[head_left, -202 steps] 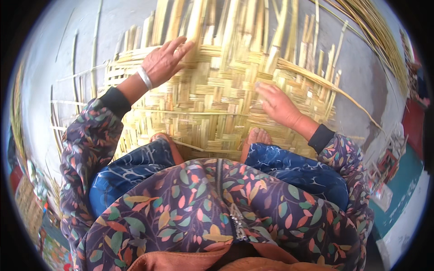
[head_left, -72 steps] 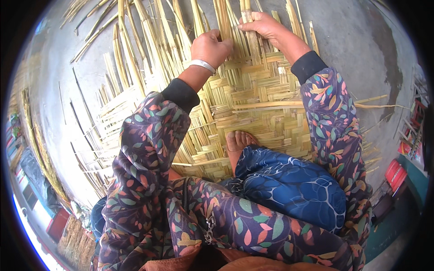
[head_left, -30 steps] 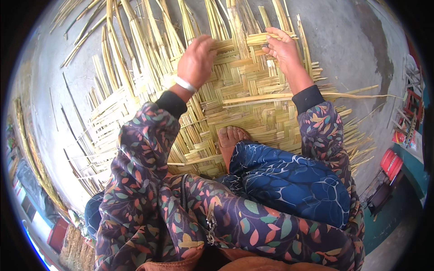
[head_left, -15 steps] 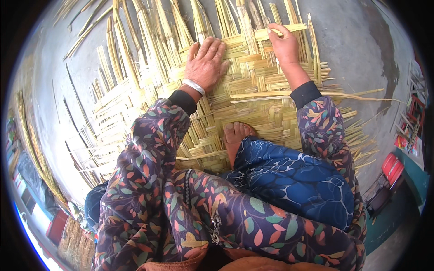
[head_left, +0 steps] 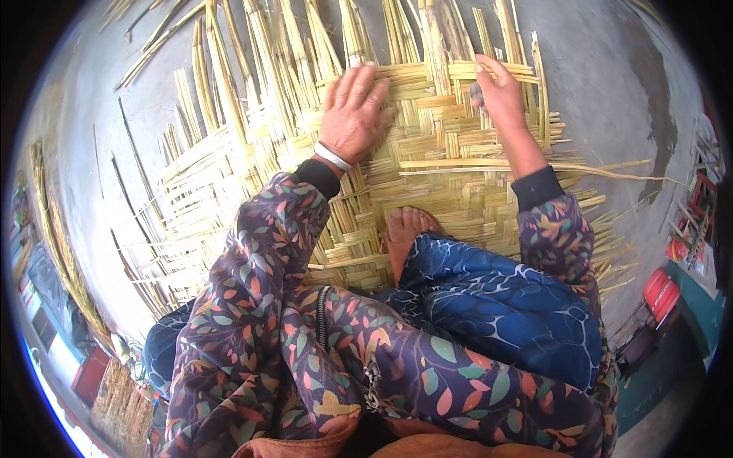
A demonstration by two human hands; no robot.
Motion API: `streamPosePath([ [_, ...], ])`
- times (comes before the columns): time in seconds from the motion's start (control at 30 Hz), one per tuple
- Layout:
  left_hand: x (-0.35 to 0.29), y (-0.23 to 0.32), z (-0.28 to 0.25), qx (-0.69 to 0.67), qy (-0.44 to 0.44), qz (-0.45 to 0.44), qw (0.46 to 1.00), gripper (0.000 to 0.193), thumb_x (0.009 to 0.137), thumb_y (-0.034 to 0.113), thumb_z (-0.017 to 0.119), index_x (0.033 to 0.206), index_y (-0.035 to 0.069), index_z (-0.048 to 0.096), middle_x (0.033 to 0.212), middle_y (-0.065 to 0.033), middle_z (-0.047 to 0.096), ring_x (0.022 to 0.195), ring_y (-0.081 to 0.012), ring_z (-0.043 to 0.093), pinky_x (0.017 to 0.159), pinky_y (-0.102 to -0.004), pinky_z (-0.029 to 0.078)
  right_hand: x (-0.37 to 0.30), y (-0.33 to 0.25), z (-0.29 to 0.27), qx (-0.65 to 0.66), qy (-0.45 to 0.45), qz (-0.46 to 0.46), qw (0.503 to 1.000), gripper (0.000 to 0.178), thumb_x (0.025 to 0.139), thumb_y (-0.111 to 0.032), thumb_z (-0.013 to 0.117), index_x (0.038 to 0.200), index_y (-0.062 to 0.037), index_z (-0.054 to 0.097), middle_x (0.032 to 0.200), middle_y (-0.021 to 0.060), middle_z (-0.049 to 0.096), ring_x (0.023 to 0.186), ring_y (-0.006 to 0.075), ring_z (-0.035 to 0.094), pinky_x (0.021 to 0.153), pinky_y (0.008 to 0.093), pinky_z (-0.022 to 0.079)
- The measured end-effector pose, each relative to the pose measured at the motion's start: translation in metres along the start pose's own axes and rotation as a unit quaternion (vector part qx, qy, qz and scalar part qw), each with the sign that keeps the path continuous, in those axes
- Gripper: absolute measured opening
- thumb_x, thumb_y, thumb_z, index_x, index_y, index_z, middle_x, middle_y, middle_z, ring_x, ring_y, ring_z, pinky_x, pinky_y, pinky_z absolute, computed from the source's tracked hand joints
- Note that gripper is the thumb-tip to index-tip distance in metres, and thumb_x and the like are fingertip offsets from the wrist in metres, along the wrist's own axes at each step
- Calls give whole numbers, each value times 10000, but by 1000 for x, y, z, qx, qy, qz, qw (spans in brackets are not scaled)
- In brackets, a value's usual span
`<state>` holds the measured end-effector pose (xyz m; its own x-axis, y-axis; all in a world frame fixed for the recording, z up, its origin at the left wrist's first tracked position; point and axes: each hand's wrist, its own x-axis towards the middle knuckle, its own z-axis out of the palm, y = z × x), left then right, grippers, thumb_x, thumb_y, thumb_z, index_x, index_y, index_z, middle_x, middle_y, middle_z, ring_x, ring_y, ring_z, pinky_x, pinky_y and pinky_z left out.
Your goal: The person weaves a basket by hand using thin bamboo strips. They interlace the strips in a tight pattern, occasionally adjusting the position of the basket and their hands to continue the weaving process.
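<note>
A woven mat of flat yellow-green plant strips (head_left: 427, 191) lies on the floor in front of me. My left hand (head_left: 353, 111) rests palm down near its far edge, fingers stretched out, covering part of a crosswise strip. To the right, my right hand (head_left: 500, 90) is curled, its thumb and fingertips at the right part of that crosswise strip (head_left: 462, 71). A small dark grey patch shows under the right fingers; what it is I cannot make out. Unwoven upright strips (head_left: 294, 53) stick out beyond the far edge. My bare foot (head_left: 408, 225) stands on the weave.
One long loose strip (head_left: 496, 163) lies across the mat and runs off to the right. Several cut stalks (head_left: 164, 46) lie on the grey floor (head_left: 588, 91) at far left. A red object (head_left: 661, 288) stands at right, and a long stalk bundle (head_left: 65, 252) lies at left.
My right hand has shifted slightly right and nearer along the crosswise strip, and the dark grey patch now shows under it. My left hand stays flat on the mat. The whole view has shifted a little.
</note>
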<state>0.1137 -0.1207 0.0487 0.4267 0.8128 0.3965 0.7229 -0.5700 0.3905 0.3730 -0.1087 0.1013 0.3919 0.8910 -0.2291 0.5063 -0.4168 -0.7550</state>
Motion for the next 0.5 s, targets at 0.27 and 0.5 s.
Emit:
streamPosePath([
  [0.27,-20,-4,-8,23,29,-132,991,652,844,344,627,1360,33,374,1410,-176,381,1339,-340,308,1107,-487,174,-12,-46,-25,-363,36,-392,845,294,901,-296,542,1092,-86,620,1034,103,643,971,315,585,805,415,463],
  [0.5,-16,2,-20,76,-35,-109,991,569,859,429,578,1382,276,415,1448,-139,321,1355,-356,256,1083,-560,164,17,-63,-26,-499,-78,-298,810,344,890,-386,523,969,-54,567,913,160,637,884,354,589,756,468,458],
])
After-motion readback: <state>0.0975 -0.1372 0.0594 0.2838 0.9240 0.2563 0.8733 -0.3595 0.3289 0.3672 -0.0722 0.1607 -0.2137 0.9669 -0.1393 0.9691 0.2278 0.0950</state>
